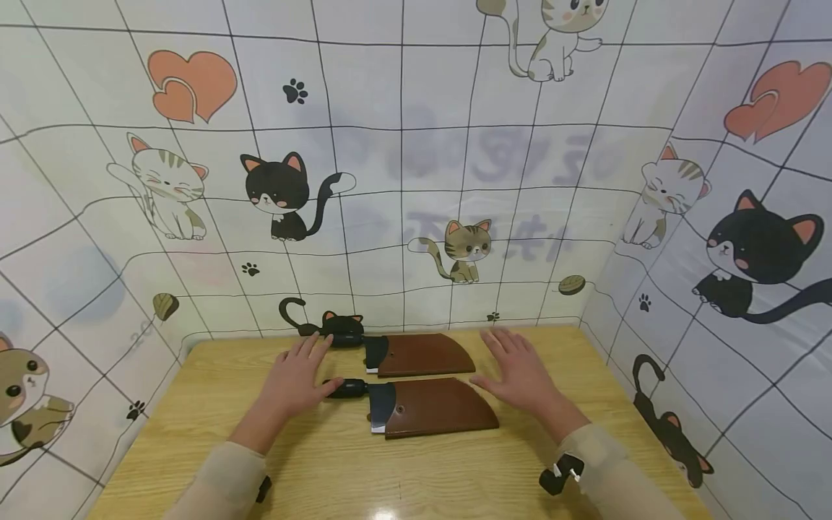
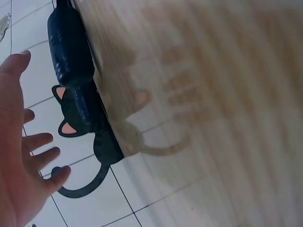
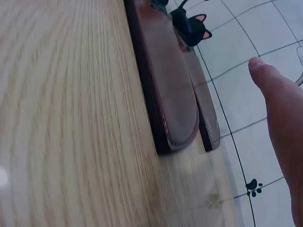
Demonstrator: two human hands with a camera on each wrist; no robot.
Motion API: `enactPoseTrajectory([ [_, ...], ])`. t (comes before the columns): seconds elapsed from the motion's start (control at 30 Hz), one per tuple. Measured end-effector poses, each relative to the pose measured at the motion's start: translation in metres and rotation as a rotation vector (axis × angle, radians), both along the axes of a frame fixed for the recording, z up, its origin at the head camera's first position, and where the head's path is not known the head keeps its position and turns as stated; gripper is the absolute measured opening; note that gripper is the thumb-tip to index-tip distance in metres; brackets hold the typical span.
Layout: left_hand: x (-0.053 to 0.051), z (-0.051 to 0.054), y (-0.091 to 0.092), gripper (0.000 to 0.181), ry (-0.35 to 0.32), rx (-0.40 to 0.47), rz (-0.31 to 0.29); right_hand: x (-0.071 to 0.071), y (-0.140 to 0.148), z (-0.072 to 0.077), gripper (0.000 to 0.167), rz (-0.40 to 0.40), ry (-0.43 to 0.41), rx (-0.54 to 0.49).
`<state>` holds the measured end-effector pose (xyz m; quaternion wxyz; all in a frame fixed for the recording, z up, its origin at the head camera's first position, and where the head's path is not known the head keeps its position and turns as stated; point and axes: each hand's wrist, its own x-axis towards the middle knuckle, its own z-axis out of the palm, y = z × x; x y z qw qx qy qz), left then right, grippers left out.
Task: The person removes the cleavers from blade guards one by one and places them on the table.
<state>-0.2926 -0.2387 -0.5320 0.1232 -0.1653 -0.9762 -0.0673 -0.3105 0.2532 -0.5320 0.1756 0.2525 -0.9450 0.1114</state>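
Two cleavers lie side by side on the wooden table, black handles to the left and blades in brown leather sheaths to the right. The nearer sheath (image 1: 445, 408) and the farther sheath (image 1: 425, 354) each leave a strip of blade showing by the handle. My left hand (image 1: 292, 383) hovers at the handle end, fingers spread, thumb over the nearer handle (image 1: 347, 389). In the left wrist view that hand (image 2: 28, 156) stands apart from the handles (image 2: 71, 52). At the sheath tips is my right hand (image 1: 520, 375), fingers extended. In the right wrist view only its thumb side shows, off the sheaths (image 3: 173, 85).
The wooden tabletop (image 1: 312, 469) reaches toward me and has a pale, glossy grain. White cloth walls (image 1: 370, 217) printed with cats, hearts and grid lines enclose it at the back and both sides. A black strapped device (image 1: 562, 473) sits at my right wrist.
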Motion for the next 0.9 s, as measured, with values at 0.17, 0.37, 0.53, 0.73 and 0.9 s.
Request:
enactPoseTrajectory([
  [0.17,0.002,-0.003,0.008,0.090,-0.004,0.042,-0.049,0.009,-0.014,-0.001,0.099,0.038,-0.021,-0.050],
  [0.37,-0.001,-0.013,0.012,0.077,-0.060,0.154,-0.107,0.016,-0.029,-0.002,0.099,0.066,-0.078,-0.056],
  [0.53,-0.005,-0.019,0.016,0.067,-0.110,0.237,-0.161,0.021,-0.040,-0.004,0.099,0.092,-0.141,-0.057],
  [0.73,-0.006,-0.022,0.020,0.057,-0.163,0.307,-0.215,0.023,-0.053,-0.008,0.098,0.146,-0.228,-0.099],
  [0.9,-0.006,-0.021,0.024,0.051,-0.212,0.350,-0.241,0.023,-0.066,-0.013,0.098,0.196,-0.290,-0.111],
])
